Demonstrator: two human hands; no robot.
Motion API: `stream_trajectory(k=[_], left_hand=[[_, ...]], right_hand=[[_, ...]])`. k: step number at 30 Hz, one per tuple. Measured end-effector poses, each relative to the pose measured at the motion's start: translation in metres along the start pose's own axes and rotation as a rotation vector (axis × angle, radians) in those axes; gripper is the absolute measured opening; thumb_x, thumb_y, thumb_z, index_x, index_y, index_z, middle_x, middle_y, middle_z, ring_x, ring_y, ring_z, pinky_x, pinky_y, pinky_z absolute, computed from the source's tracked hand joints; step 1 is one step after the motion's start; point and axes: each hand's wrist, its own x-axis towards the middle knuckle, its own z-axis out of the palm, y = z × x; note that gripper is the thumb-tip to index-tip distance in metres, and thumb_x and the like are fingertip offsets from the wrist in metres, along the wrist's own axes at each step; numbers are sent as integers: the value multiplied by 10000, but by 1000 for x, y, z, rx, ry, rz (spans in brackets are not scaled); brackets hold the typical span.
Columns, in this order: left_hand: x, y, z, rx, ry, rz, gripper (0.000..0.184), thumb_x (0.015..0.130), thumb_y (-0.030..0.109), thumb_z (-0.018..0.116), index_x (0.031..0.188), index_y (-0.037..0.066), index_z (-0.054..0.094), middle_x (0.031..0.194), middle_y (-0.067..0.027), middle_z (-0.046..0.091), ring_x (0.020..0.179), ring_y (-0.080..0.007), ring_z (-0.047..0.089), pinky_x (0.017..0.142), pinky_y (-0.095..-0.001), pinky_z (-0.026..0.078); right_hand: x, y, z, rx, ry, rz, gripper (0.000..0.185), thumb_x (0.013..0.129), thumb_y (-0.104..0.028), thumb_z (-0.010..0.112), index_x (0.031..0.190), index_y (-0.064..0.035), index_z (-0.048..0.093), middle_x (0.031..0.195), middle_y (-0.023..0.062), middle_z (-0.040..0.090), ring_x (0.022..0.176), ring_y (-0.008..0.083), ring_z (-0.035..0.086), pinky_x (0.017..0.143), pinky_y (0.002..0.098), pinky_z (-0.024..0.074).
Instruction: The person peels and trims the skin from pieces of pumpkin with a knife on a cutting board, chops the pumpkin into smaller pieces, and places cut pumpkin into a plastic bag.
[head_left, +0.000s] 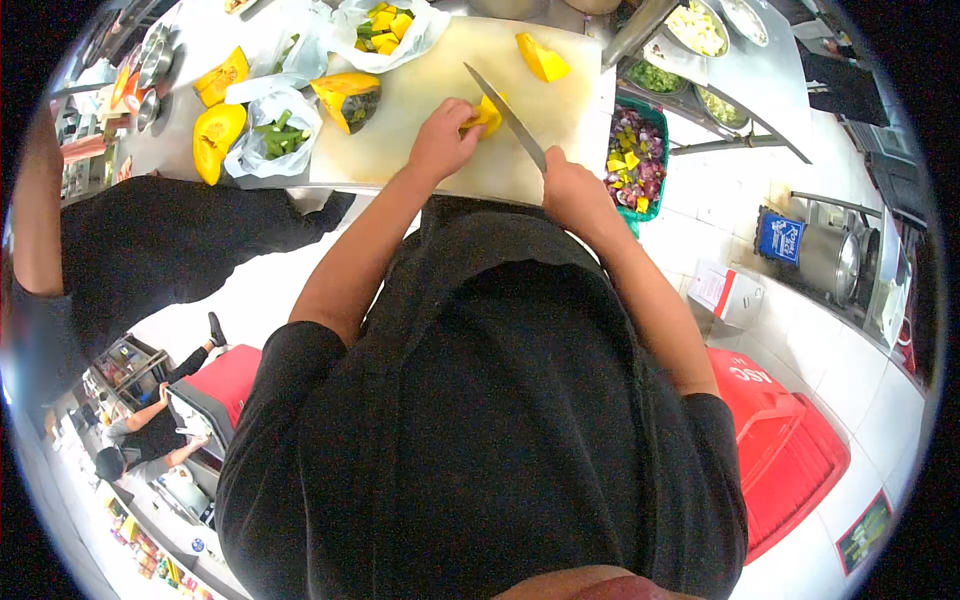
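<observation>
On a white cutting board (400,150), my left hand (445,140) has its fingers closed on a pumpkin piece (487,117) with yellow-orange flesh. My right hand (580,192) grips the handle of a kitchen knife (508,118). Its blade points away from me and to the left, right beside the held piece; whether it touches the flesh I cannot tell. Another pumpkin wedge (543,60) lies at the board's far right. A larger pumpkin chunk (347,98) with dark rind rests at the board's left edge.
Left of the board are pumpkin wedges (217,140) and a plastic bag of green vegetable pieces (275,135). Behind stands a bag of pumpkin cubes (385,28). A green crate (637,160) of scraps sits below right. A co-worker in black (180,240) stands at left; red bins (775,450) are behind me.
</observation>
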Motion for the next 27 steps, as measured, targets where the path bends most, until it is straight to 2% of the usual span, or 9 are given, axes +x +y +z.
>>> stream_trajectory(k=[6,9,16,24,26,27], left_hand=[[-1,4,-6,-45,-24,-12,246,883,180,718,1058,10,682,1143,-167,662,1070,-352,654,927,-408,540],[-1,1,-1,-35,-20,-43,252,888,192,718,1064,14,690,1147,-164,661,1066,-351,654,931,-407,542],[-1,-5,-1,-70,-24,-13,259,888,199,723,1083,31,692,1176,-157,663,1079,-345,653,936,-406,544],[-2,-12,4,-82,1,-14,261,885,212,737,1064,27,691,1197,-153,662,1096,-348,652,948,-404,542],[-3,-13,7,-109,-10,-57,256,859,199,755,1041,28,698,1156,-140,661,1065,-335,650,920,-399,543],[-1,-13,8,-118,-8,-74,254,846,193,764,1029,28,702,1136,-133,660,1049,-329,649,905,-396,543]], right_hand=[[-9,0,2,-54,-7,-2,150,933,-46,494,1059,23,450,842,317,669,824,510,669,746,602,513],[-6,1,-4,-72,-36,14,207,892,-48,533,1082,6,472,901,303,693,879,483,698,769,591,544],[-13,-19,-27,-77,-113,93,200,888,-32,539,1067,6,459,886,314,688,874,486,698,758,588,545],[4,-11,-2,-32,-139,125,191,914,-34,506,1089,3,439,895,323,685,878,505,692,762,603,540],[20,-1,28,-19,-111,114,193,925,-46,495,1103,4,440,911,325,684,886,504,691,776,604,539],[28,10,52,-6,-34,14,219,933,-69,498,1131,7,444,932,320,688,897,500,691,797,604,537]])
